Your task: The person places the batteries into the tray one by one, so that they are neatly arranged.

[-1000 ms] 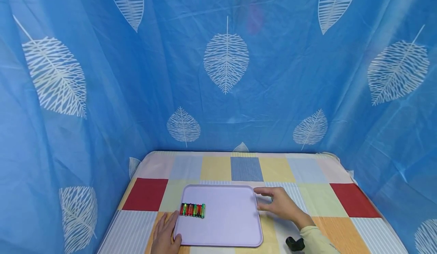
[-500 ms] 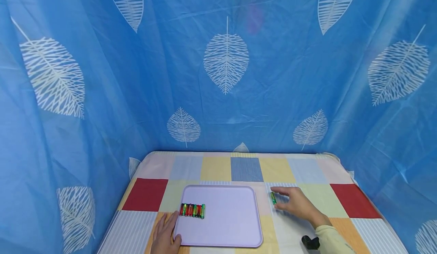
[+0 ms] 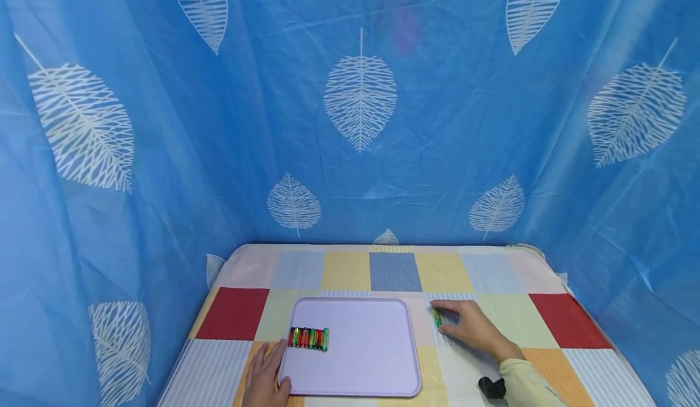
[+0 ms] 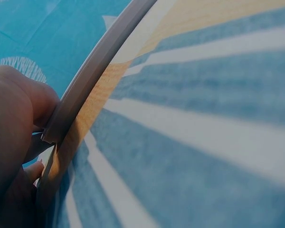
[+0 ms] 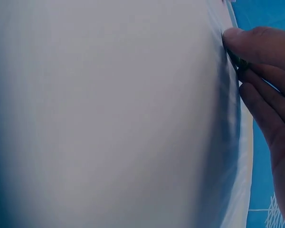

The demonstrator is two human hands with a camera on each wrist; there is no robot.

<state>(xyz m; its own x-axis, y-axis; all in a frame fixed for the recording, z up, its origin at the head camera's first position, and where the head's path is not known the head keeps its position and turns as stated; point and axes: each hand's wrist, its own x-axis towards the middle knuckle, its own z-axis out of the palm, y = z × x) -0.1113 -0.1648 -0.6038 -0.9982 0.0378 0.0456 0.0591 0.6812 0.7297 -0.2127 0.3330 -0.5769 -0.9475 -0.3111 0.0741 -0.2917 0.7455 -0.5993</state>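
In the head view my left hand (image 3: 265,376) lies along the left edge of the lilac tray (image 3: 372,376), its fingers stretched forward and its thumb near the front corner. The left wrist view shows that hand (image 4: 19,109) right at the tray's rim (image 4: 92,66). To the right of the tray, my right hand (image 3: 470,328) pinches a green battery (image 3: 437,317) lengthwise between thumb and fingers, close over the tablecloth. In the right wrist view the fingers mostly hide this battery (image 5: 238,61). A row of several red and green batteries (image 3: 308,338) lies side by side at the tray's left.
A patchwork tablecloth (image 3: 394,270) covers the table. Beside the right sleeve (image 3: 527,383) sits a small black object (image 3: 492,387). Blue curtains (image 3: 437,121) with white leaf prints close in the table at the back and both sides.
My right hand has moved right from the tray's right edge to the green battery on the cloth, and its fingers have closed in on it. The left hand and tray stay put.
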